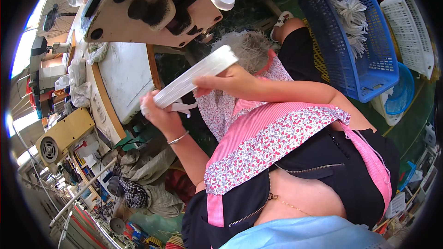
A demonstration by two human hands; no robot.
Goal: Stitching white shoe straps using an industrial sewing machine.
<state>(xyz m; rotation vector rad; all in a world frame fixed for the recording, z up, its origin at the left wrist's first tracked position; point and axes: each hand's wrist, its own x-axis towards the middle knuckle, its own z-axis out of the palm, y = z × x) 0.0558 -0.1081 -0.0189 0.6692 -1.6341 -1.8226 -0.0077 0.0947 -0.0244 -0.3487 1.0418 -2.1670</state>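
The white stack [194,77] of flat strips sits slanted between my hands, above my lap and just beside the table [122,78]. My left hand [159,110] is closed around its lower end; my right hand [221,83] pinches its upper edge. The sewing machine [152,7] hangs overhead; a blue basket [369,69] of white strips stands well apart.

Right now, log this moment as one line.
left hand: holds strap bundle low end | right hand: grips bundle middle | sewing machine above | blue basket right
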